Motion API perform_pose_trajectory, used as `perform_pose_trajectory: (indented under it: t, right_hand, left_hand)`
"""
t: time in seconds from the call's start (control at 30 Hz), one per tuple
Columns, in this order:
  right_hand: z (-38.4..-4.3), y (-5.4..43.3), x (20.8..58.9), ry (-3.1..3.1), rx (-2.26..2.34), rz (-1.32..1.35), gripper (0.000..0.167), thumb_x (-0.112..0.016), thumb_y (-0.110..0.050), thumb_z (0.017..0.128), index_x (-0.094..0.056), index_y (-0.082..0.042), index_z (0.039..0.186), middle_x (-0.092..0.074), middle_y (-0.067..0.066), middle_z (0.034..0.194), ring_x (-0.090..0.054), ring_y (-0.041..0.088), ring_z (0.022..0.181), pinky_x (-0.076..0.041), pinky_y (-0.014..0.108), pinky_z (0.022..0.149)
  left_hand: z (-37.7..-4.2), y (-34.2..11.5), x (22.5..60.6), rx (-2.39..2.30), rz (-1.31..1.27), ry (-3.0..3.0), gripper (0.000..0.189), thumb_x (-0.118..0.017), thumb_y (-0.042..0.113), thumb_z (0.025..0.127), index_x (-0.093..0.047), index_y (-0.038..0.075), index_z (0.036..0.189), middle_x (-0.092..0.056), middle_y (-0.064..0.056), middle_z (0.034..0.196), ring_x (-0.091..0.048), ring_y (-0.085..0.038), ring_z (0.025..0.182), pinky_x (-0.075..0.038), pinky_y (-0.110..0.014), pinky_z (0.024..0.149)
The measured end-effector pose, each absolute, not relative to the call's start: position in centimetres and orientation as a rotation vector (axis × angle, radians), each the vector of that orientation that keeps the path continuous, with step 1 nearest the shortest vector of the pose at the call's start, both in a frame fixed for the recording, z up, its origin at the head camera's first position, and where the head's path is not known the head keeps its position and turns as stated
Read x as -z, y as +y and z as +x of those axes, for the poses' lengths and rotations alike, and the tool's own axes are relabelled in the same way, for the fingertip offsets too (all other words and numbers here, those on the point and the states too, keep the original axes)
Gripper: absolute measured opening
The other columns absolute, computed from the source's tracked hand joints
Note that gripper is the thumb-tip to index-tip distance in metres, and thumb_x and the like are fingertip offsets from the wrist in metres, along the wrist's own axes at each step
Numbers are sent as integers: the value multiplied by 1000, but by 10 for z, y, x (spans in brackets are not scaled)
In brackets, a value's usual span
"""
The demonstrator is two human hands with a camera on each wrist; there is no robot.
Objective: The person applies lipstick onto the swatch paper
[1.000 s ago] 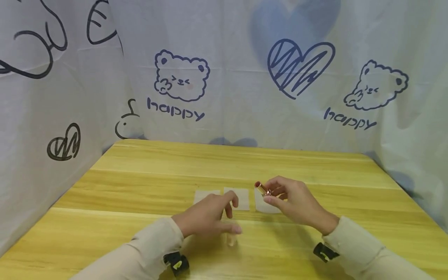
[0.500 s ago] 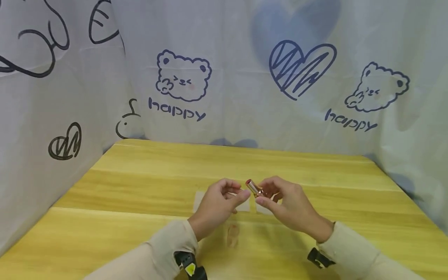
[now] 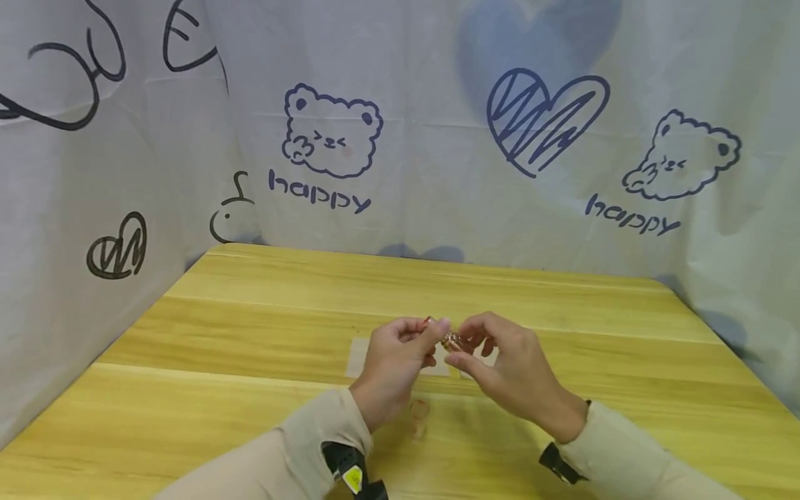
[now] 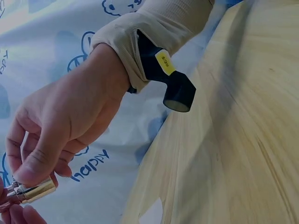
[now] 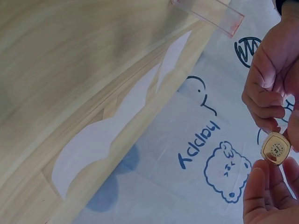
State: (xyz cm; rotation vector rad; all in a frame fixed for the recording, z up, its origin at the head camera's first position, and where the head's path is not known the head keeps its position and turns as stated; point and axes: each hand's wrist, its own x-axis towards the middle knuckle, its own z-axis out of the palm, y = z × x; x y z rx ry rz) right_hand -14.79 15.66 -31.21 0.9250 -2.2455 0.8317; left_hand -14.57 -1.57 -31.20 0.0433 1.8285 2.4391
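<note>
Both of your hands have hold of the gold lipstick tube (image 3: 453, 341), raised off the tabletop (image 3: 250, 417) and tilted with its red end (image 3: 428, 321) toward 10 o'clock. Your left hand (image 3: 389, 364), between 8 and 9 o'clock of the tube, pinches the barrel between thumb and fingers. Your right hand (image 3: 520, 368), between 3 and 4 o'clock, grips the base — in the right wrist view its squarish underside (image 5: 277, 148) bears a round printed mark. At 7 o'clock from the tube, a clear, red-edged piece (image 3: 419, 419) sits on the tabletop; it may be the cap, though it is too faint to be sure. A pale paper square (image 3: 357, 357) lies flat near 9 o'clock. Beyond, on the white curtain (image 3: 431, 194), you face drawings — a bear (image 3: 332, 132) toward 11 o'clock, a hatched heart (image 3: 544, 121) toward 1.
</note>
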Motion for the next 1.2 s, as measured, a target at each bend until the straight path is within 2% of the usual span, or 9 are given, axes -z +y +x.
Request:
perform_pose_trajectory:
  t: [0.17,0.43,0.63,0.9,1.2]
  right_hand:
    - [-149,155,312,-2241,-866,942,28,-83,-7,75,-63,-6,95,-65,-4,82,-60,6,70,-53,24,59]
    - [-152,156,309,-2274,-954,998,18,-74,1,83,-62,-5,96,-68,-2,84,-63,7,70,-52,22,57]
    - [-153,160,301,-2489,-1271,954,9,-64,-4,93,-61,-4,102,-66,1,86,-54,11,60,-45,26,51]
    - [-154,157,302,-2538,-1262,850,12,-67,-12,93,-64,-6,103,-67,-1,93,-64,13,84,-54,29,69]
    - [-157,156,303,-2522,-1304,884,10,-63,-8,95,-63,-3,104,-66,0,87,-56,13,62,-46,27,53]
  left_hand:
    - [-147,-17,313,-2477,42,1836,30,-73,25,89,-59,0,100,-62,-5,89,-56,-12,74,-50,-25,68]
    - [-148,-19,314,-2473,91,1831,26,-71,20,91,-59,-1,100,-59,-5,89,-54,-14,78,-48,-26,69]
    - [-149,-21,315,-2460,124,1791,25,-68,18,92,-58,-3,103,-57,-5,89,-53,-14,78,-46,-27,70]
    - [-151,-19,317,-2481,111,1824,20,-66,16,94,-58,-1,101,-57,-3,86,-53,-13,77,-44,-25,67]
    - [-151,-20,316,-2466,120,1857,19,-64,15,95,-57,-1,101,-56,-5,88,-53,-13,78,-44,-25,68]
